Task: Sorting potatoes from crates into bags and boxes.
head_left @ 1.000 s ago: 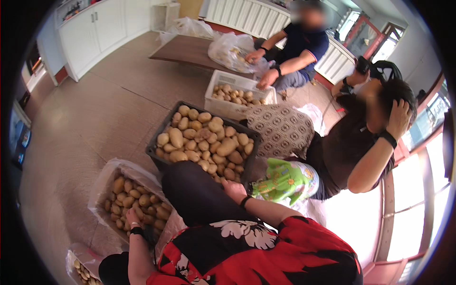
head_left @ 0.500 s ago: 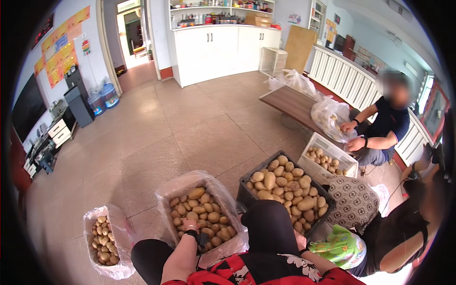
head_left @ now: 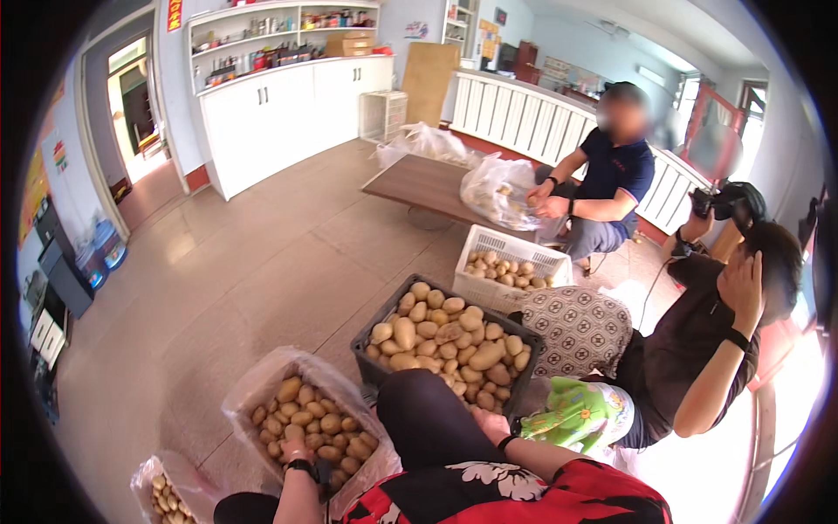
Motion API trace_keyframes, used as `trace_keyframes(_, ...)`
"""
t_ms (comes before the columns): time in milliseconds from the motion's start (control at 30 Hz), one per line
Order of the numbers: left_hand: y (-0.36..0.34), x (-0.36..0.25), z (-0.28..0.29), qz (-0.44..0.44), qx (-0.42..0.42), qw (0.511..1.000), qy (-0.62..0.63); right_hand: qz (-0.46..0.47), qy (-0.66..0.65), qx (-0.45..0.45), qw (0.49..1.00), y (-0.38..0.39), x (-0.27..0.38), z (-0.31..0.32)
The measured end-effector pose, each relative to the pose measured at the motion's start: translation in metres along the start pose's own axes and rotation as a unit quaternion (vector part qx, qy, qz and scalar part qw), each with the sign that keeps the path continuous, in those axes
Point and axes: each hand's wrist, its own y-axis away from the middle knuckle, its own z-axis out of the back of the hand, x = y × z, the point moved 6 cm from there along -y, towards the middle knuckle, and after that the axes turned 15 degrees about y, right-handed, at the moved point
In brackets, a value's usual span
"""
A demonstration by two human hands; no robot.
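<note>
My left hand (head_left: pixel 298 449) is down among the potatoes in a plastic-lined box (head_left: pixel 247 382) in front of me. Its fingers look closed round a potato (head_left: pixel 295 431). My right hand (head_left: pixel 493 425) is beside my knee, at the near rim of a black crate (head_left: pixel 374 371) heaped with potatoes (head_left: pixel 427 330). Its fingertips are partly hidden, so I cannot tell if it grips anything. A smaller plastic-lined box (head_left: pixel 185 479) with smaller potatoes (head_left: pixel 166 499) stands at the lower left, cut off by the dark picture rim.
A white crate (head_left: pixel 493 294) of potatoes stands beyond the black one. A person (head_left: pixel 611 175) handles a clear plastic bag (head_left: pixel 497 194) at a low brown table (head_left: pixel 419 185). Another person (head_left: pixel 690 349) sits close on my right, near a patterned cloth (head_left: pixel 576 327).
My view has swung to the right, so everything sits further left. My left hand stays in the lined box. The person at right now shows more, with a hand raised to the head.
</note>
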Motion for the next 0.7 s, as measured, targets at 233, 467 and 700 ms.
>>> trace_keyframes(233,0.063,-0.057,-0.027,-0.406,0.202,0.734,-0.506,-0.004,0.040,-0.075,0.996,-0.001,-0.016,-0.019)
trace_keyframes(467,0.147,-0.125,0.014,-0.032,0.296,0.915,0.272,0.067,-0.037,-0.061,0.995,-0.010,-0.055,-0.088)
trace_keyframes(700,0.279,-0.215,0.170,-0.298,0.311,0.838,0.333,0.040,-0.024,-0.010,0.999,-0.029,-0.027,-0.024)
